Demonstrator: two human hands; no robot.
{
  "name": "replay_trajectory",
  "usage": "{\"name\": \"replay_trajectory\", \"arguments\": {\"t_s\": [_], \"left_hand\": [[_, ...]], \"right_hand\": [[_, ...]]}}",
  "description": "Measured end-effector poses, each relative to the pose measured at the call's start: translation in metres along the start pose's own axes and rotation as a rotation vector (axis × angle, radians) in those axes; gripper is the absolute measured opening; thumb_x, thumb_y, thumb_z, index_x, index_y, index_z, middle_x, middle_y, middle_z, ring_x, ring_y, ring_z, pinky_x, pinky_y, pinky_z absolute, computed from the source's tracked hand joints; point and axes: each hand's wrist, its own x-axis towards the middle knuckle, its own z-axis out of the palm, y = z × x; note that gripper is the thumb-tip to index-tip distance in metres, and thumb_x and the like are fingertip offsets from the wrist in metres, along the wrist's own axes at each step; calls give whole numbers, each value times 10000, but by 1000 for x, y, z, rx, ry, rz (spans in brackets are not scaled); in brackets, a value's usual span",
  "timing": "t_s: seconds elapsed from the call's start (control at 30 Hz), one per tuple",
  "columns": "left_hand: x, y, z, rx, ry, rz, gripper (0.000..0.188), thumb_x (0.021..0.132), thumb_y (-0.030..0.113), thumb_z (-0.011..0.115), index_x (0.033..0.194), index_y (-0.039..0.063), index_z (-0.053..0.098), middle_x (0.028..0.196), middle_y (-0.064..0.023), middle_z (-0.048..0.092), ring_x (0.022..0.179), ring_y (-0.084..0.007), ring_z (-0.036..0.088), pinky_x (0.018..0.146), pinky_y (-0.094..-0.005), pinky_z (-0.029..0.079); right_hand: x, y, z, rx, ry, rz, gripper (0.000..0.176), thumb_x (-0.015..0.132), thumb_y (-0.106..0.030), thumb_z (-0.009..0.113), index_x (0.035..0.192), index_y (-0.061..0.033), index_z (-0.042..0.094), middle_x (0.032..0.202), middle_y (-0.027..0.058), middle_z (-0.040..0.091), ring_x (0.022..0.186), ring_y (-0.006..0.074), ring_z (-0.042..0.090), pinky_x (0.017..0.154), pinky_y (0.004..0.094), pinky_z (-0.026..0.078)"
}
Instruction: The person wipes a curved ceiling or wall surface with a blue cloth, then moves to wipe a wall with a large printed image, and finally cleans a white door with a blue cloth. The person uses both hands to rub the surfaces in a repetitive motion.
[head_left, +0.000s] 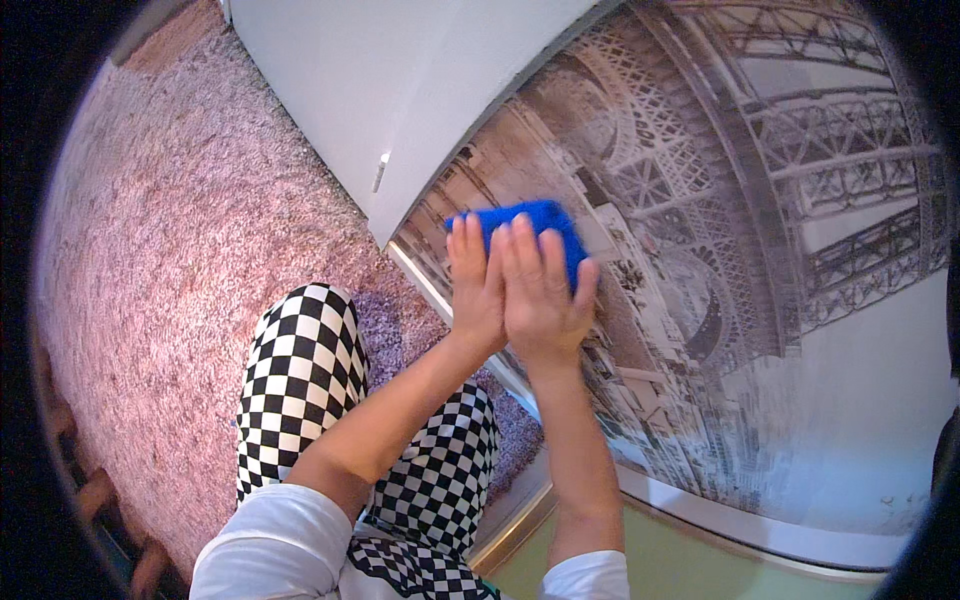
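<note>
Both my hands press side by side on a folded blue cloth (544, 217), which lies against a large glossy panel (645, 225) printed with an Eiffel Tower picture. My left hand (480, 289) covers the cloth's left part, its fingertips near the upper left edge. Beside it and touching it, my right hand (546, 300) rests flat with fingers slightly spread and the thumb out to the right. The cloth shows above and between the fingers; its underside is hidden.
A white door or panel (322, 82) with a small fitting meets the printed panel at upper left. Shaggy pink carpet (172, 247) covers the floor at left, near my legs in checkered trousers (300, 367). A green surface (675, 555) and a gold-coloured strip (514, 532) lie at the bottom.
</note>
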Motion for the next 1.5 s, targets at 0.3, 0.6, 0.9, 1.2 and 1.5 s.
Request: {"name": "replay_trajectory", "arguments": {"t_s": [0.3,0.6,0.9,1.2,1.5], "left_hand": [[35,-38,13,252,185,83,529,781,188,542,1245,-2,374,1260,-209,299,1179,-387,281,976,-453,273],[-92,-148,52,349,-191,-395,592,822,211,488,1312,-9,240,1372,-200,196,1245,-369,216,1015,-422,210],[-51,-83,51,-56,71,-165,581,840,210,475,1356,104,230,1397,-236,90,1281,-431,119,1029,-486,137],[-131,-97,46,19,-235,-220,547,787,104,514,1279,-12,306,1343,-328,136,1245,-488,146,1013,-520,155],[-24,-15,7,-45,-190,-89,489,798,133,483,1211,-79,328,1339,-366,28,1224,-557,65,992,-579,113]], "right_hand": [[38,-8,37,182,160,44,283,805,-204,514,1069,-141,593,1254,30,480,1212,198,377,1030,420,151],[-67,-115,158,168,-173,-279,426,796,-258,431,1191,-112,491,1338,-10,375,1271,128,264,1053,382,126],[-53,-41,87,150,-48,-94,348,843,-234,439,1162,-139,539,1268,-27,464,1224,111,353,1037,394,164],[-136,-59,98,96,-194,-192,362,809,-259,493,1158,-175,537,1293,-82,420,1223,82,328,1037,416,104],[-40,19,13,91,-20,-93,261,808,-257,528,1051,-211,611,1208,-121,493,1173,60,386,1042,418,119]]}}
